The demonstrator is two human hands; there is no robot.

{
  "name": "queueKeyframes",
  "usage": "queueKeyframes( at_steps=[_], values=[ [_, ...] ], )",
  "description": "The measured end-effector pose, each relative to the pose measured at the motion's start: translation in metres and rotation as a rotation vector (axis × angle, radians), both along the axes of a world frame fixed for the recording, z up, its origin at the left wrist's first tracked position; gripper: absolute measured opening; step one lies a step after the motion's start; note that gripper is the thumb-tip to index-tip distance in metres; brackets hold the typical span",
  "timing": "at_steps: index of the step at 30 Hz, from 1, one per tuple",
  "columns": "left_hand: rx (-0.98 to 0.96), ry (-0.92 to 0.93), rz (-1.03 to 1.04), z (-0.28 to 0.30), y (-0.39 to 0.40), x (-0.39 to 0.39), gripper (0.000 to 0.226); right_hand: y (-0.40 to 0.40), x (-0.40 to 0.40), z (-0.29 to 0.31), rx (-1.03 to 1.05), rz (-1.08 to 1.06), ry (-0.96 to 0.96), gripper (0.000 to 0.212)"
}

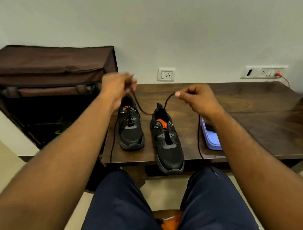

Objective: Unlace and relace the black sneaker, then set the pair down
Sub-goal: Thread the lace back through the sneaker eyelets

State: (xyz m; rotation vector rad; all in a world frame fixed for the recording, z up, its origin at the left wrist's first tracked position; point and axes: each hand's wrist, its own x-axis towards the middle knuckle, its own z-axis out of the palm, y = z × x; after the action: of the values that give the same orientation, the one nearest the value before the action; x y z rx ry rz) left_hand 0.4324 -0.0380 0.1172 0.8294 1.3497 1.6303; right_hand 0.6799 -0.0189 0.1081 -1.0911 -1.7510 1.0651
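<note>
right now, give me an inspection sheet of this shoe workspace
surface: dark wood table, pair standing on it
job's things: left sneaker laced; right sneaker unlaced, toe past the table's near edge; loose lace strung between both hands, ends hanging
clutter: purple case beside the right sneaker
grips: left hand and right hand each pinch the lace, raised above the table
cables: red cable plugged at the wall socket
surroundings: brown fabric rack left, open front; white wall; second socket
</note>
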Motion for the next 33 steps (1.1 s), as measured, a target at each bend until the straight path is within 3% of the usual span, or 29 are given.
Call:
queueKeyframes(
  at_steps=[6, 10, 12, 14, 16, 17, 18, 19, 21, 23, 27, 31, 33],
  values=[
    [0.347, 0.256, -0.275, 0.117, 0.034, 0.029, 0.035, 0.031, -0.020, 0.070, 0.271, -0.045, 0.018, 0.009],
    [0.401, 0.287, -0.278, 0.094, 0.025, 0.025, 0.042, 0.019, -0.020, 0.065, 0.224, 0.015, 0.067, 0.015],
    [0.247, 0.463, -0.132, 0.036, 0.013, 0.015, 0.044, 0.013, -0.018, 0.034, 0.133, 0.008, 0.060, 0.027],
    [-0.091, 0.803, 0.002, -0.035, -0.005, 0.007, 0.040, 0.003, -0.016, -0.010, 0.043, 0.043, -0.004, 0.030],
    [-0.498, 1.199, 0.063, -0.093, -0.034, 0.017, 0.035, -0.010, -0.019, -0.060, -0.069, 0.147, -0.097, 0.018],
    [-0.541, 1.278, 0.070, -0.116, -0.050, 0.030, 0.033, -0.019, -0.020, -0.087, -0.109, 0.201, -0.152, 0.011],
    [-0.469, 1.262, 0.037, -0.133, -0.062, 0.044, 0.031, -0.027, -0.022, -0.110, -0.125, 0.241, -0.187, 0.008],
    [-0.357, 1.124, -0.041, -0.147, -0.073, 0.056, 0.030, -0.035, -0.024, -0.129, -0.133, 0.254, -0.193, 0.007],
    [-0.277, 0.586, -0.219, -0.160, -0.087, 0.077, 0.031, -0.047, -0.024, -0.150, -0.169, 0.201, -0.118, 0.007],
    [-0.334, 0.257, -0.301, -0.167, -0.094, 0.088, 0.027, -0.053, -0.021, -0.159, -0.212, 0.134, -0.017, 0.007],
    [-0.342, 0.227, -0.254, -0.174, -0.100, 0.091, 0.016, -0.051, -0.004, -0.158, -0.243, 0.179, -0.055, 0.005],
    [-0.301, 0.184, 0.105, -0.172, -0.096, 0.061, 0.021, -0.031, 0.042, -0.154, -0.212, 0.246, -0.355, 0.010],
    [-0.287, 0.266, 0.241, -0.174, -0.097, 0.049, 0.025, -0.014, 0.064, -0.153, -0.059, 0.223, -0.638, 0.026]
  ],
)
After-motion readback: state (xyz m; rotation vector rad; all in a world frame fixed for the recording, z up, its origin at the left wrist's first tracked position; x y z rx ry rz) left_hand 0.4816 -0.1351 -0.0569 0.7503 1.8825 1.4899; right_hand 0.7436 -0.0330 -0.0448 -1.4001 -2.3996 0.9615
